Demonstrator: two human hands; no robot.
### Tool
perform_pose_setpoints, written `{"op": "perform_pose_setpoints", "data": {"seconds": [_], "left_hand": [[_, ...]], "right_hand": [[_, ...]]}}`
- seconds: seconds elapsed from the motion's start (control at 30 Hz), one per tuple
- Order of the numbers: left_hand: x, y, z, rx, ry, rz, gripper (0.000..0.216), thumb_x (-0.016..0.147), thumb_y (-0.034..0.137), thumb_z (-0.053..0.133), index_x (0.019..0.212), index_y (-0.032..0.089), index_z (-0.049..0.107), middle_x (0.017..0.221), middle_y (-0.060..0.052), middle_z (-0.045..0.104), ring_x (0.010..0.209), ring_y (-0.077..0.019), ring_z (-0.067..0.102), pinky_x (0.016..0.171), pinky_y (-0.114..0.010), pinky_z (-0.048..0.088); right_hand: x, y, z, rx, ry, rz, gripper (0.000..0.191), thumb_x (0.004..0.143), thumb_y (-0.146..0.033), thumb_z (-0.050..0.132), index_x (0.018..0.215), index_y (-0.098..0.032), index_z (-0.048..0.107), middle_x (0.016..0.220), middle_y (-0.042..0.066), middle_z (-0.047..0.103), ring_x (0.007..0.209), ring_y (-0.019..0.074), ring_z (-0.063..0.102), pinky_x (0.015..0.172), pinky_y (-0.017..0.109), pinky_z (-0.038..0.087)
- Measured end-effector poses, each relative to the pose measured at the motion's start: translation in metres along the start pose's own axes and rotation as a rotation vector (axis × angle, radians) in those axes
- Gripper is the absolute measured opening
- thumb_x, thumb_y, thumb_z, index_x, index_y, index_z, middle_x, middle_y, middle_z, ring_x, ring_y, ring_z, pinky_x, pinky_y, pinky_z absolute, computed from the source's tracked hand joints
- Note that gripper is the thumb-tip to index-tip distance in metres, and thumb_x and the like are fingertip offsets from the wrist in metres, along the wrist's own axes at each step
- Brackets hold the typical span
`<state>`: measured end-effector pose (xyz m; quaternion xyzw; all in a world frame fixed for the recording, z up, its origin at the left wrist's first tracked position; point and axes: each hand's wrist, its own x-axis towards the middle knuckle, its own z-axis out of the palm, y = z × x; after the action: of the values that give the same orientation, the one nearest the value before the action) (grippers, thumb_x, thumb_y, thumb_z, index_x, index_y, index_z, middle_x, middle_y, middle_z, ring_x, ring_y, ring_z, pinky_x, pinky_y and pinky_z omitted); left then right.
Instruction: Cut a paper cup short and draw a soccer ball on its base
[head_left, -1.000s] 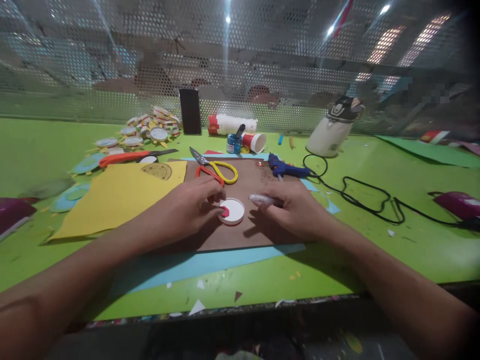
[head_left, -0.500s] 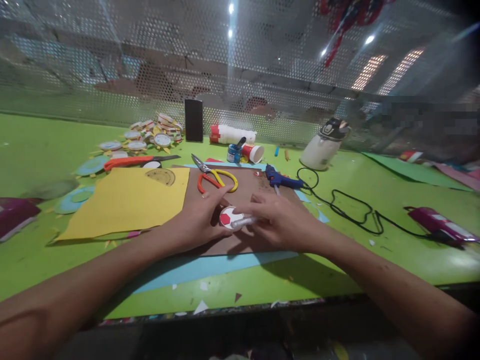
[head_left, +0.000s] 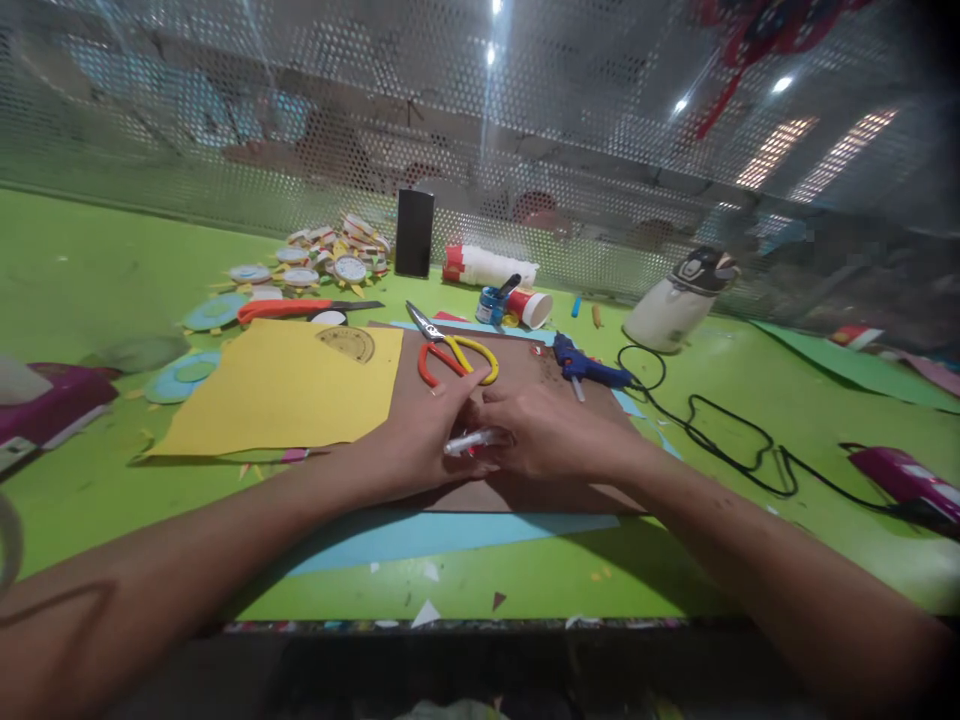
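Note:
My left hand [head_left: 416,440] is closed round the edge of a small white disc with a red patch [head_left: 480,453], mostly hidden behind fingers. Between the fingers of my right hand [head_left: 547,430] is a slim white-and-clear pen [head_left: 466,442], its end pointing left across the disc. Both hands meet over a brown sheet [head_left: 517,490]. Just beyond them lie scissors [head_left: 459,357] with one red and one yellow handle. A blue glue gun [head_left: 589,370] rests to the right of the scissors.
Yellow felt [head_left: 300,390] with a protractor [head_left: 349,343] lies left, near an orange-handled cutter [head_left: 285,309]. Several decorated discs [head_left: 300,277], a phone [head_left: 415,233], stacked cups [head_left: 491,267], a paint jar [head_left: 491,305] and a jug [head_left: 671,305] stand behind. A black cord [head_left: 735,425] runs right.
The view has shifted, so the table's things sit further right. My right hand has come closer to my left and curled in, and the disc is now more covered.

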<state>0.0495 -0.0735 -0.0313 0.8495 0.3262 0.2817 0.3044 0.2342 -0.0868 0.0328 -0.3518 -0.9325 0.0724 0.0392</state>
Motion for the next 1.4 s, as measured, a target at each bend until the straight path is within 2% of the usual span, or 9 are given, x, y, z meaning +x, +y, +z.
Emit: {"op": "perform_pose_setpoints", "data": {"seconds": [0.27, 0.43, 0.57, 0.7, 0.8, 0.93, 1.07, 1.2, 1.4], "left_hand": [[-0.001, 0.006, -0.001, 0.021, 0.000, -0.031, 0.090, 0.075, 0.040, 0.071, 0.149, 0.021, 0.022, 0.122, -0.014, 0.064, 0.113, -0.0299, 0.060, 0.093, -0.046, 0.048], [0.000, 0.008, -0.002, 0.071, -0.009, -0.040, 0.090, 0.076, 0.043, 0.069, 0.150, 0.023, 0.022, 0.127, -0.015, 0.060, 0.116, -0.0307, 0.057, 0.094, -0.049, 0.047], [-0.001, 0.008, -0.002, 0.076, -0.024, -0.038, 0.089, 0.076, 0.040, 0.069, 0.149, 0.021, 0.022, 0.121, -0.014, 0.063, 0.114, -0.0304, 0.057, 0.094, -0.050, 0.046], [-0.001, 0.013, -0.004, 0.105, -0.012, -0.105, 0.083, 0.074, 0.039, 0.070, 0.145, 0.019, 0.030, 0.126, -0.016, 0.059, 0.112, -0.0305, 0.058, 0.092, -0.048, 0.047], [-0.001, 0.017, -0.005, 0.079, -0.018, -0.111, 0.067, 0.074, 0.037, 0.071, 0.132, 0.019, 0.043, 0.121, -0.014, 0.062, 0.108, -0.0286, 0.060, 0.087, -0.043, 0.049], [0.001, 0.018, -0.005, 0.079, -0.017, -0.101, 0.049, 0.074, 0.041, 0.070, 0.112, 0.018, 0.049, 0.109, -0.012, 0.065, 0.098, -0.0270, 0.062, 0.079, -0.040, 0.050], [0.001, 0.017, -0.003, 0.105, -0.032, -0.104, 0.040, 0.078, 0.047, 0.065, 0.101, 0.019, 0.050, 0.100, -0.010, 0.065, 0.089, -0.0253, 0.063, 0.072, -0.038, 0.049], [0.000, 0.018, -0.004, 0.113, -0.044, -0.136, 0.043, 0.078, 0.051, 0.064, 0.103, 0.019, 0.050, 0.101, -0.010, 0.064, 0.089, -0.0255, 0.061, 0.073, -0.039, 0.049], [0.000, 0.013, -0.004, 0.120, -0.064, -0.129, 0.047, 0.078, 0.051, 0.065, 0.108, 0.020, 0.048, 0.106, -0.009, 0.061, 0.094, -0.0252, 0.059, 0.078, -0.039, 0.047]], "right_hand": [[-0.004, 0.000, -0.011, -0.046, -0.033, 0.067, 0.019, 0.081, -0.019, 0.060, 0.098, -0.018, 0.068, 0.086, 0.005, 0.069, 0.062, 0.0129, 0.051, 0.054, 0.025, 0.027], [-0.006, 0.004, -0.007, -0.053, 0.012, 0.061, 0.027, 0.083, -0.022, 0.060, 0.109, -0.019, 0.065, 0.091, 0.006, 0.070, 0.067, 0.0149, 0.055, 0.055, 0.026, 0.028], [-0.009, 0.006, -0.009, -0.037, 0.001, 0.101, 0.020, 0.082, -0.016, 0.056, 0.097, -0.017, 0.069, 0.087, 0.006, 0.070, 0.068, 0.0146, 0.056, 0.057, 0.025, 0.031], [-0.014, 0.009, -0.021, 0.017, 0.044, 0.134, 0.017, 0.084, -0.017, 0.058, 0.093, -0.016, 0.072, 0.081, 0.006, 0.069, 0.069, 0.0146, 0.056, 0.061, 0.025, 0.034], [-0.017, 0.015, -0.026, 0.092, 0.091, 0.107, 0.017, 0.085, -0.014, 0.056, 0.090, -0.015, 0.072, 0.076, 0.004, 0.066, 0.065, 0.0128, 0.054, 0.060, 0.024, 0.034], [-0.022, 0.016, -0.018, 0.088, 0.130, 0.171, 0.018, 0.085, -0.012, 0.054, 0.074, -0.013, 0.068, 0.070, 0.004, 0.063, 0.064, 0.0126, 0.052, 0.061, 0.025, 0.033], [-0.025, 0.006, -0.002, 0.108, 0.119, 0.243, 0.015, 0.084, -0.015, 0.055, 0.076, -0.015, 0.068, 0.073, 0.004, 0.066, 0.067, 0.0137, 0.053, 0.061, 0.025, 0.032], [-0.022, -0.002, 0.008, 0.101, 0.138, 0.273, 0.013, 0.085, -0.020, 0.058, 0.081, -0.014, 0.068, 0.078, 0.005, 0.068, 0.069, 0.0151, 0.054, 0.060, 0.026, 0.031], [-0.018, 0.003, 0.015, 0.093, 0.142, 0.247, 0.010, 0.083, -0.016, 0.057, 0.079, -0.014, 0.066, 0.078, 0.005, 0.068, 0.071, 0.0154, 0.054, 0.062, 0.027, 0.031]]}}
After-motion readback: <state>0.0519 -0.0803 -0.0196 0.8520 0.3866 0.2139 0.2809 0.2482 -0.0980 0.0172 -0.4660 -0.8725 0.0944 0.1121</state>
